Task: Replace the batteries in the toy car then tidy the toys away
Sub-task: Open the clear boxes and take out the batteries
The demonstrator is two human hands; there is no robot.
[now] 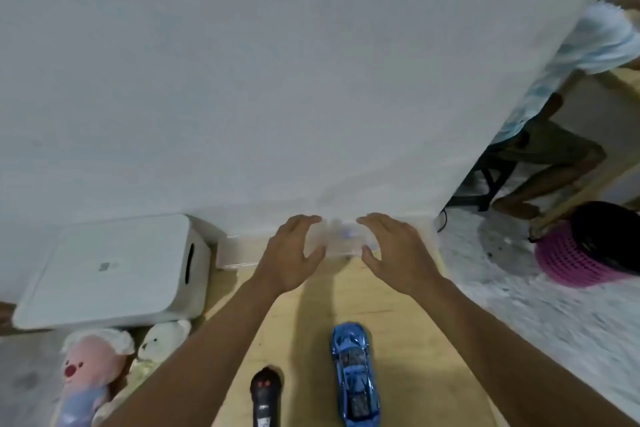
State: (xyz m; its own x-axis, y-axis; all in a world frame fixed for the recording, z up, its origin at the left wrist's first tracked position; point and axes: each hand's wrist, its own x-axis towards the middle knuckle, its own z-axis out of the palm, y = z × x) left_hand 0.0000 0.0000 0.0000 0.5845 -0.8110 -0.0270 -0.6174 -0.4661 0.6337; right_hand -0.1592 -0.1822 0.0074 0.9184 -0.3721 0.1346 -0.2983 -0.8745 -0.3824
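Observation:
A blue toy car (355, 374) lies on the wooden surface (301, 329) between my forearms, with a black remote control (265, 395) to its left. Both arms reach forward to a small clear plastic box (334, 241) by the white wall. My left hand (289, 253) grips its left end, thumb below and fingers over the top. My right hand (393, 250) grips its right end the same way. The box is blurred, and what is inside it cannot be made out.
A white lidded storage bin (110, 270) stands at the left, with a pink plush toy (88, 371) and a white plush bear (162, 340) in front of it. Another clear plastic piece (235, 253) lies left of my hands. A pink basket (581, 253) and a seated person (554, 121) are at the right.

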